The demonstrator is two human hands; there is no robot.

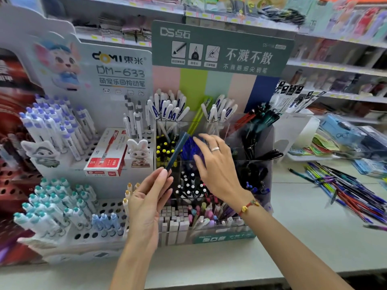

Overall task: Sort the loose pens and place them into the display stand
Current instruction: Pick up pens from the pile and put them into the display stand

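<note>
My left hand [149, 197] pinches the lower end of a dark blue pen [177, 150], which slants up and right over the clear display stand [254, 143]. My right hand [215, 166] hovers with spread, relaxed fingers over the stand's middle compartment of blue pens [189, 148] and holds nothing. The stand has several compartments with white, yellow-tipped, black and pastel pens. A heap of loose pens [347, 189] lies on the counter at the right.
A white DOMI pen rack [117, 139] with purple- and teal-capped pens stands to the left, with a red pen box [105, 155] on it. Packaged goods [343, 137] lie at the far right. Shelves run behind. The counter front edge [209, 281] is near.
</note>
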